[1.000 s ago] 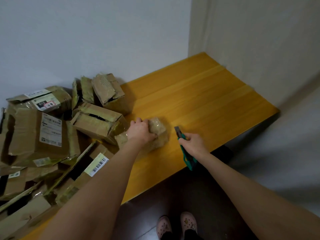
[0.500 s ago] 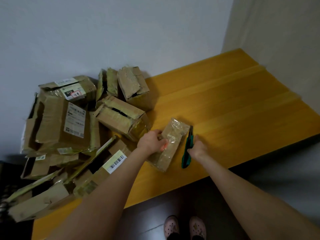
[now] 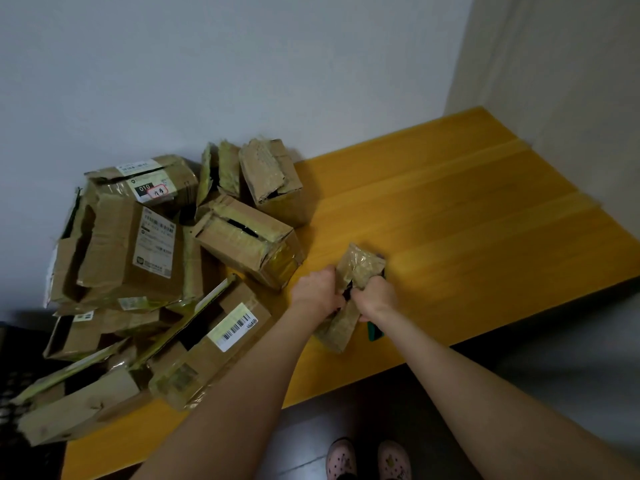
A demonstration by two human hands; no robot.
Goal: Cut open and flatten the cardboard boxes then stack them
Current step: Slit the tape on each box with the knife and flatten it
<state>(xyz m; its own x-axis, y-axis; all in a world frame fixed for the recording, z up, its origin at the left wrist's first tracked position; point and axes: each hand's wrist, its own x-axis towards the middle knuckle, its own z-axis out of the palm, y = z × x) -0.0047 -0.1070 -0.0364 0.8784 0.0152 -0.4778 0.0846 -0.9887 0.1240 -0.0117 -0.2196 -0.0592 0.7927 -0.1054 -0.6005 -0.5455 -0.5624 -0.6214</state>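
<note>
Gripping a small tape-wrapped box (image 3: pixel 362 268) near the front edge of the bench (image 3: pixel 485 220), the left hand (image 3: pixel 317 292) curls its fingers round the box's left side. The right hand (image 3: pixel 375 297), just beside it, is closed round a green knife (image 3: pixel 374 332), whose blade seems to enter the box between the hands. A slip on the slick tape could nick the holding fingers. Farther back, uncut boxes (image 3: pixel 145 251) lie heaped against the wall.

Glossy-taped cardboard box (image 3: pixel 349 299) (smooth wooden table (image 3: pixel 485 209))
</note>
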